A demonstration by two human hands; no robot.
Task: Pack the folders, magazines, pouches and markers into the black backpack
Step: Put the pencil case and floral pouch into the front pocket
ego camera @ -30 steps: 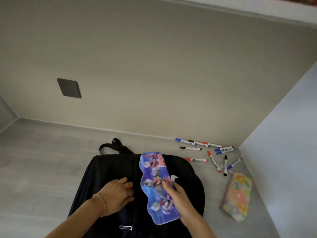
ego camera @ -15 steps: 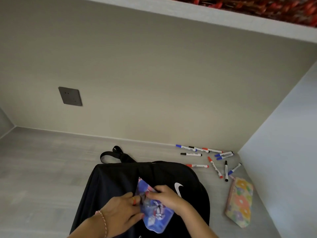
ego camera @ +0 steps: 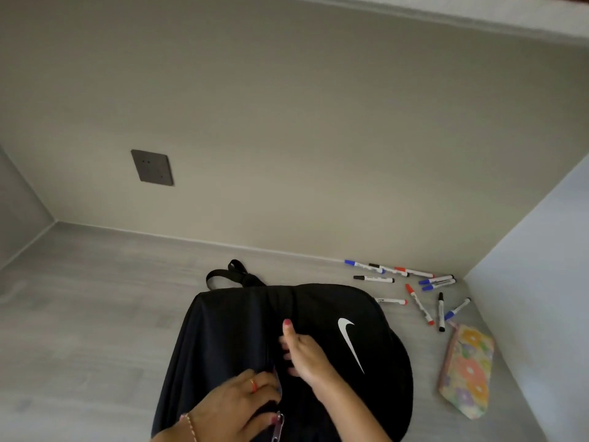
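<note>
The black backpack (ego camera: pixel 318 301) with a white swoosh lies on the grey floor in front of me. My right hand (ego camera: pixel 304 354) grips the edge of its opening, fingers tucked inside and thumb on top. My left hand (ego camera: pixel 236 405) is at the same slit beside the zipper pull (ego camera: pixel 276 429), its fingers pressed on the blue printed pouch (ego camera: pixel 279 390). Only a sliver of that pouch shows; the remainder is hidden inside the bag. Several markers (ego camera: pixel 417 303) lie scattered at the far right. A floral pouch (ego camera: pixel 467 371) lies right of the backpack.
A beige wall with a dark switch plate (ego camera: pixel 152 167) stands behind the bag. A pale side panel (ego camera: pixel 541 282) closes off the right, close to the markers and floral pouch. Bare grey floor (ego camera: pixel 79 314) stretches to the left. The backpack's strap loop (ego camera: pixel 229 274) points to the wall.
The blue printed pouch, held above the backpack a second ago, has gone down into the opening. Both hands have followed it to the slit, and my right hand now holds the bag's edge.
</note>
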